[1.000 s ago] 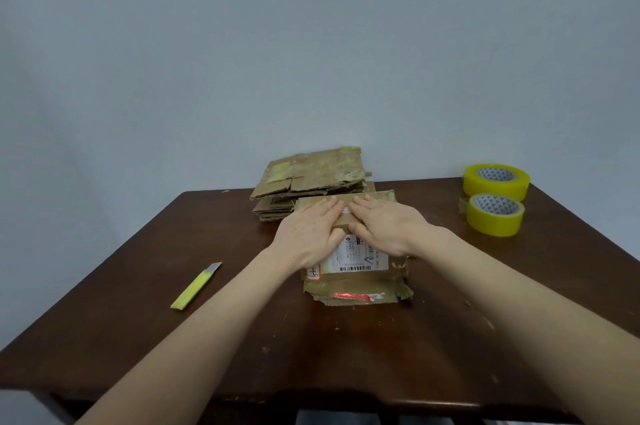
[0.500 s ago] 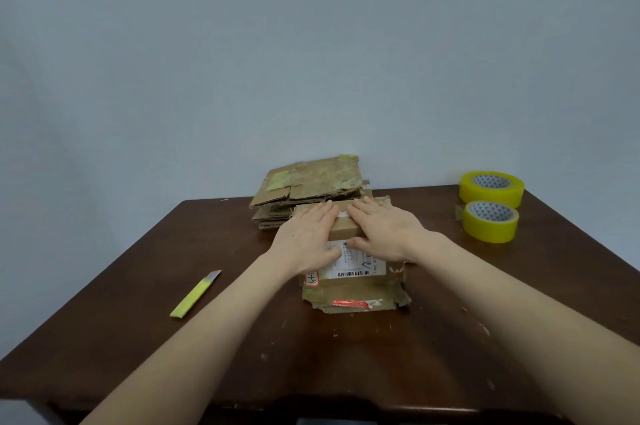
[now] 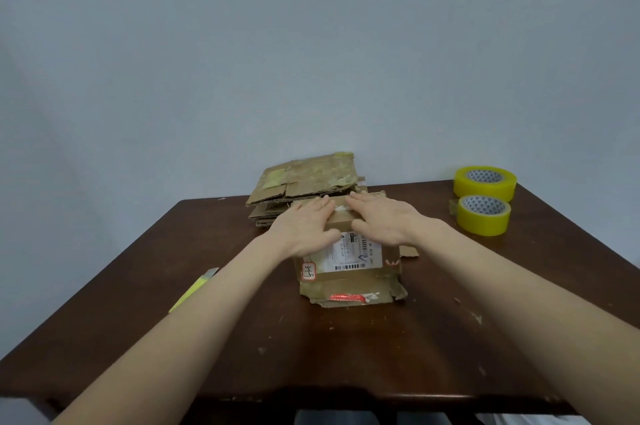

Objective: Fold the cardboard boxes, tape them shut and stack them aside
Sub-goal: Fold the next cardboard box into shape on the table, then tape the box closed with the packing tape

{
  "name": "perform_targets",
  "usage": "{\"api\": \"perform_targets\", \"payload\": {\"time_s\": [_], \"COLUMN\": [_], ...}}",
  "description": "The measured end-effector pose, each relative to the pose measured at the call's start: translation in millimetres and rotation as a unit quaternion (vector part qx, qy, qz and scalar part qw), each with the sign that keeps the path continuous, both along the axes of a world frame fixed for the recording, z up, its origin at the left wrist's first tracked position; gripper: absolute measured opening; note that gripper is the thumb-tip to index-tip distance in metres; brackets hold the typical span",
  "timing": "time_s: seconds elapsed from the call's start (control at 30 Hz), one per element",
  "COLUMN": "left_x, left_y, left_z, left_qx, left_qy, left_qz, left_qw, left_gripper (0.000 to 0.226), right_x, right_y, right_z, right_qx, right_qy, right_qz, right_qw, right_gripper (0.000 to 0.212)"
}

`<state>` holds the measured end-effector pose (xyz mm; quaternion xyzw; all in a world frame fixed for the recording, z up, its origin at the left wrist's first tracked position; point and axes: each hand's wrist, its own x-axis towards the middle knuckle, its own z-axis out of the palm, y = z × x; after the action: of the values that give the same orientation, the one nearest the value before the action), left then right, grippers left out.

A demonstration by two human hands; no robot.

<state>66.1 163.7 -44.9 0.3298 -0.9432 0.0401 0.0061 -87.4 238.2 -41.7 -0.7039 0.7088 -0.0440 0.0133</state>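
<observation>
Head view, from the left edge of the dark wooden table (image 3: 145,331) to the right: a yellow utility knife (image 3: 194,289) lies by my left forearm, partly hidden behind it, well apart from the work. At centre my left hand (image 3: 304,227) lies palm down on the cardboard box (image 3: 349,269), fingers straight and close together, gripping nothing; my right hand (image 3: 384,222) mirrors it just beside, also flat with fingers together, and a strip of bare cardboard shows between the two. The box sits mid-table with its shipping label (image 3: 349,255) facing me and a ragged flap splayed at its near base; behind it, touching or nearly so, rests a pile of flattened cardboard (image 3: 304,182). At the far right corner stand two rolls of yellow tape (image 3: 484,198), one just behind the other, well apart from the box. I judge the step in hand to be pressing the top flaps closed. To do it well I should keep both palms flat and the pressure even so the flaps meet squarely, then hold with one hand while the other fetches tape, since worn cardboard like this may spring back open.
</observation>
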Motion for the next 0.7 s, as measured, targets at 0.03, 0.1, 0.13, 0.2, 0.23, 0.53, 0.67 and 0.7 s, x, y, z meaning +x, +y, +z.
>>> {"api": "perform_targets", "payload": {"time_s": [0.03,0.1,0.13,0.2,0.23,0.53,0.67,0.7], "left_x": [-1,-6,-9,-19,-23,-102,-149,-159], "left_y": [0,-1,-2,-1,1,27,41,43], "left_z": [5,12,14,15,15,31,21,16], "left_qx": [0.0,0.002,0.004,0.0,-0.002,-0.019,-0.011,-0.007], "left_qy": [0.015,0.053,0.067,0.079,0.083,0.101,0.081,0.075], "left_qz": [-0.004,-0.008,-0.006,-0.006,-0.009,-0.029,-0.038,-0.036], "left_qw": [1.0,0.999,0.998,0.997,0.997,0.994,0.996,0.996], "left_gripper": [0.06,0.054,0.052,0.052,0.052,0.052,0.053,0.054], "right_x": [-2,-6,-8,-11,-12,-60,-97,-105], "right_y": [1,5,6,9,10,16,24,28], "right_z": [4,12,14,17,17,4,-12,-17], "right_qx": [-0.016,-0.056,-0.07,-0.077,-0.081,-0.149,-0.123,-0.118], "right_qy": [-0.023,-0.058,-0.066,-0.071,-0.075,-0.114,-0.101,-0.092], "right_qz": [-0.008,-0.031,-0.04,-0.045,-0.046,-0.222,-0.308,-0.324], "right_qw": [1.0,0.996,0.995,0.993,0.993,0.957,0.938,0.934], "right_gripper": [0.054,0.048,0.045,0.044,0.044,0.045,0.046,0.046]}}
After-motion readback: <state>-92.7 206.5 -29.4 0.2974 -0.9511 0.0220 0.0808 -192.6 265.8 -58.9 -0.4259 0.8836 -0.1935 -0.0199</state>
